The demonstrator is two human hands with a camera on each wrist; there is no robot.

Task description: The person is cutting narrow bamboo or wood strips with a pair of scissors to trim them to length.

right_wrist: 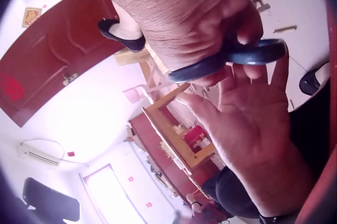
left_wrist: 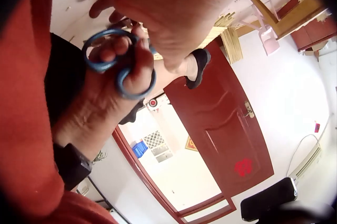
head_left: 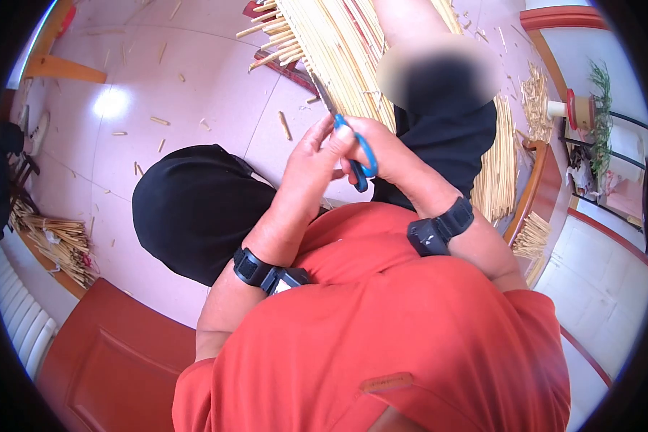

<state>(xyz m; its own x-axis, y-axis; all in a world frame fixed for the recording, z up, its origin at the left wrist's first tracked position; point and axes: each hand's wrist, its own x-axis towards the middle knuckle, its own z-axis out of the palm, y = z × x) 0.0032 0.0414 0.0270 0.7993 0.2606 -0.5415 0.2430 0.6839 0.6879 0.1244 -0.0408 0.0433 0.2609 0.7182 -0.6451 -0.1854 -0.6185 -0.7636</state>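
Blue-handled scissors (head_left: 368,153) are gripped in my right hand (head_left: 385,147), its fingers through the loops, and the blades point up toward a mat of pale sticks (head_left: 349,43). My left hand (head_left: 311,158) is beside them, its thumb near the scissors' pivot. In the left wrist view the right hand (left_wrist: 100,92) curls round the scissors' loops (left_wrist: 136,90), below the left hand (left_wrist: 168,13). The right wrist view has the left hand (right_wrist: 255,124) palm up with extended fingers, partly hidden behind the scissors (right_wrist: 197,70) and the right hand (right_wrist: 179,18).
Stick bundles (head_left: 57,245) lie at the left, and more sticks (head_left: 497,173) lie right of my black-clad knee. Cut bits (head_left: 284,125) are scattered over the tiled floor (head_left: 216,79). A red-brown wooden panel (head_left: 122,353) stands at lower left.
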